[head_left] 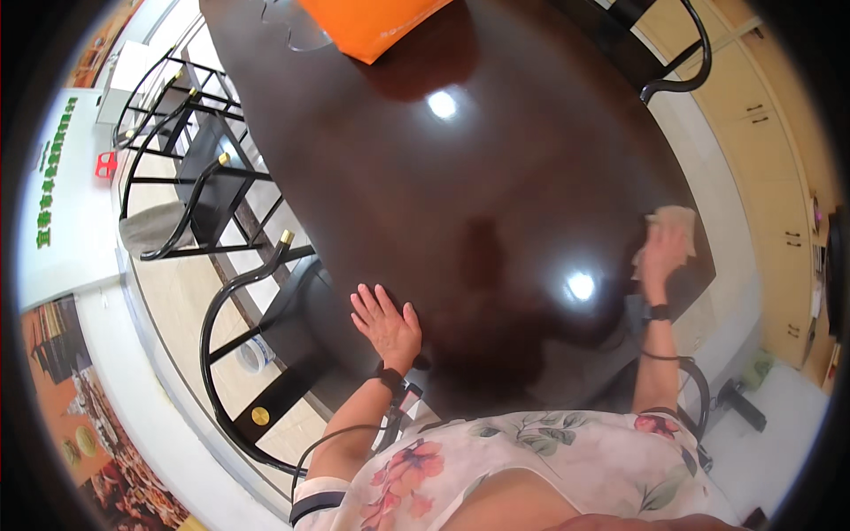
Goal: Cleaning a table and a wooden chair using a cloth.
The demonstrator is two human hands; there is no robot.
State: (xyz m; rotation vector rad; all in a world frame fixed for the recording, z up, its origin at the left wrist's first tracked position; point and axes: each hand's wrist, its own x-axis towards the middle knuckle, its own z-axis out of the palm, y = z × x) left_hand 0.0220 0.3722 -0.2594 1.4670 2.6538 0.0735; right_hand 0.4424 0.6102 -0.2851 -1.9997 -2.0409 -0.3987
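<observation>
A large, glossy dark brown table (398,195) fills the middle of the view. Near its right edge, my right hand (662,258) presses a beige cloth (677,219) against the tabletop; the cloth shows beyond and beside my fingers. My left hand (390,332) lies flat near the table's left edge, fingers spread, holding nothing. Dark bands circle both wrists, and a thin cable hangs by each forearm.
An orange bag (376,22) stands at the table's far end. Black metal chairs (212,168) line the left side, one with a grey cloth (155,230) on it. Another chair (699,53) is at far right. Cream cabinets (779,212) run along the right.
</observation>
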